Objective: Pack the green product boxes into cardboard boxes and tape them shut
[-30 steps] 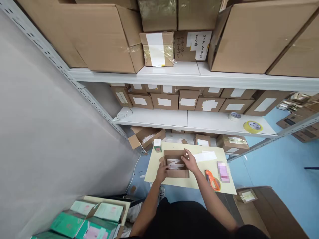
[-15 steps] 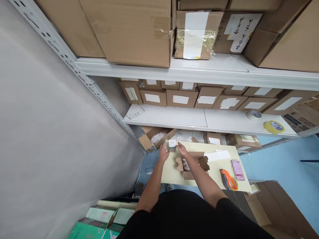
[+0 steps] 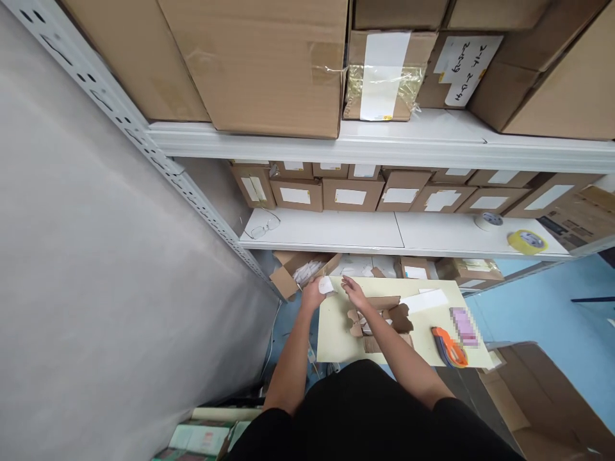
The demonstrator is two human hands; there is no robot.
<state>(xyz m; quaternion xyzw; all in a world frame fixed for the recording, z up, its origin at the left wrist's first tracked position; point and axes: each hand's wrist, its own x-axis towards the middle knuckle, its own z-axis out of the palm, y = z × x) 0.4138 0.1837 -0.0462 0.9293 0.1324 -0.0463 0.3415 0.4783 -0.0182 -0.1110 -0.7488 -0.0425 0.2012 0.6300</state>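
Note:
My left hand (image 3: 313,294) is closed round a small white box (image 3: 326,285) at the far left corner of the pale yellow table (image 3: 334,333). Just right of that box, my right hand (image 3: 354,292) has its fingers apart, holding nothing and not touching the box. Under my right forearm stands an open cardboard box (image 3: 377,344), its flaps spread and whitish items inside, partly hidden by the arm.
An orange tape dispenser (image 3: 449,347), a pixelated pink item (image 3: 464,326) and white paper (image 3: 425,301) lie on the table's right. Behind is a white shelf (image 3: 336,228) with glasses (image 3: 265,228), tape rolls and boxes. An open carton (image 3: 283,282) is behind left.
My right hand has come away from the small box and opened. The small box is tilted in my left hand, its green side no longer showing. The view has shifted slightly.

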